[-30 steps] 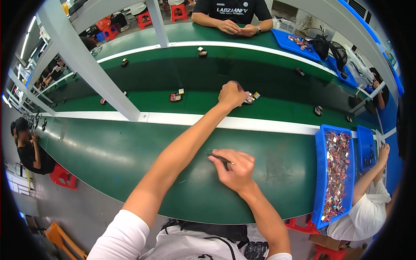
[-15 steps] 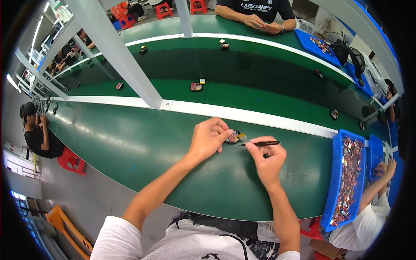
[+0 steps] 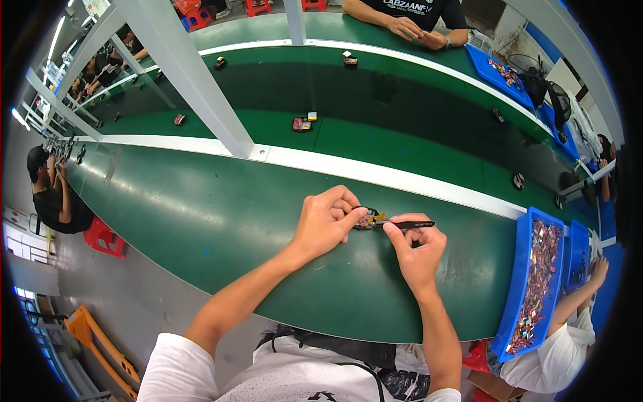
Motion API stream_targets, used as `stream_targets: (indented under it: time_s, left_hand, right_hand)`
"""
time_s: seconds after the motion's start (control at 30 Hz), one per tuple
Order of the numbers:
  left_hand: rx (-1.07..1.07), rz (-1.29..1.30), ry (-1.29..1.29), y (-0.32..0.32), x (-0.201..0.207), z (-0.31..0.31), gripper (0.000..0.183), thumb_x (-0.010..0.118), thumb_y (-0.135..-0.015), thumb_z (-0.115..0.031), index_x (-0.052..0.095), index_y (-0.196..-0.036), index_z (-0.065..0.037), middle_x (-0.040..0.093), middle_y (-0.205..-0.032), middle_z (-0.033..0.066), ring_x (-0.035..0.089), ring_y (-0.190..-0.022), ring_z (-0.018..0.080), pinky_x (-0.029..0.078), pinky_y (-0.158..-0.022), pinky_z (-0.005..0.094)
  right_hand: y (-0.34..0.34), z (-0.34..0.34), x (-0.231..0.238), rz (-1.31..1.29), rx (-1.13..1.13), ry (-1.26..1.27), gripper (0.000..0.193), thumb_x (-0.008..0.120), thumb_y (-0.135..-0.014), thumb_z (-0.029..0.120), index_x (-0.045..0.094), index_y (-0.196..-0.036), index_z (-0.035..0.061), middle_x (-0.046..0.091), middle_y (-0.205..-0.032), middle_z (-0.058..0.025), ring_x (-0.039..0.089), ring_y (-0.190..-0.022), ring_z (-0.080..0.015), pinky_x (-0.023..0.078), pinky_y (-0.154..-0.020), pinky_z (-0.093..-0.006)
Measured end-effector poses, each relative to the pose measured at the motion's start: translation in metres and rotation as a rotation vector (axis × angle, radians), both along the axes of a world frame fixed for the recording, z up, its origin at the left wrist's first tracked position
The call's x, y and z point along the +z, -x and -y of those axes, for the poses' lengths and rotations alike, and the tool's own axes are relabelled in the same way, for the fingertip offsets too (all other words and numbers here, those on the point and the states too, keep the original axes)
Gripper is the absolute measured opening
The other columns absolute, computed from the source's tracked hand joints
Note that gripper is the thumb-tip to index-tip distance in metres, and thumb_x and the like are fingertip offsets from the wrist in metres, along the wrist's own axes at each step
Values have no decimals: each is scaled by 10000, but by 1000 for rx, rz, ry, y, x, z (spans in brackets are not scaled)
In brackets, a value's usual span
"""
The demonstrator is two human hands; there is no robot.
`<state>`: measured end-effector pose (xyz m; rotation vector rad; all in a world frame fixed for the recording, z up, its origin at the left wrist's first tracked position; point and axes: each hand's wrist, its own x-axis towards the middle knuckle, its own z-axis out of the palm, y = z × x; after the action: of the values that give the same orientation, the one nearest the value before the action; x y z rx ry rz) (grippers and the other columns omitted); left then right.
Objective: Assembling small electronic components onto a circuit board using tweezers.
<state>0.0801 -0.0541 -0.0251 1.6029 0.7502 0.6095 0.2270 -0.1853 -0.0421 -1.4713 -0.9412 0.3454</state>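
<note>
- Curving between the forearms and beyond them, the near edge of the bench (image 3: 335,295) leaves green surface between it and both wrists.
- The right hand (image 3: 420,251) has its fingers pinched around black tweezers (image 3: 416,224), their tip pointing left.
- The left hand (image 3: 328,221) grips the left end of a small opened device (image 3: 370,218); whether the device touches the bench is hard to tell.
- A second ago the left hand was out over the belt; now the device is at the bench, and the tweezers, just beside it half a second ago, overlap its right end, so close work on its inner parts seems under way.
- To the right, a blue tray (image 3: 512,295) of small parts limits sideways movement; the leftward surface gives more room.
- Beyond the hands runs a white rail (image 3: 382,176), then the green belt (image 3: 388,153) carrying another device (image 3: 302,124), well apart.
</note>
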Motion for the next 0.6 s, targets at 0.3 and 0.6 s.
stream_targets:
  time_s: [0.3,0.6]
  left_hand:
    - [-43,12,-56,0,0,2,116,714,-910,-24,635,-923,60,703,-757,84,605,-564,52,469,-453,224]
    - [-175,93,189,2,2,-3,262,649,-981,-112,664,-1166,72,715,-894,122,664,-591,119,493,-455,223]
  right_hand:
    - [-2,0,1,-192,51,1,77,774,-847,-23,718,-899,-32,568,-631,58,393,-513,19,244,-463,-190]
    - [-5,5,17,-483,136,21,101,736,-881,-44,686,-968,-58,706,-846,-78,601,-680,-47,436,-577,-169]
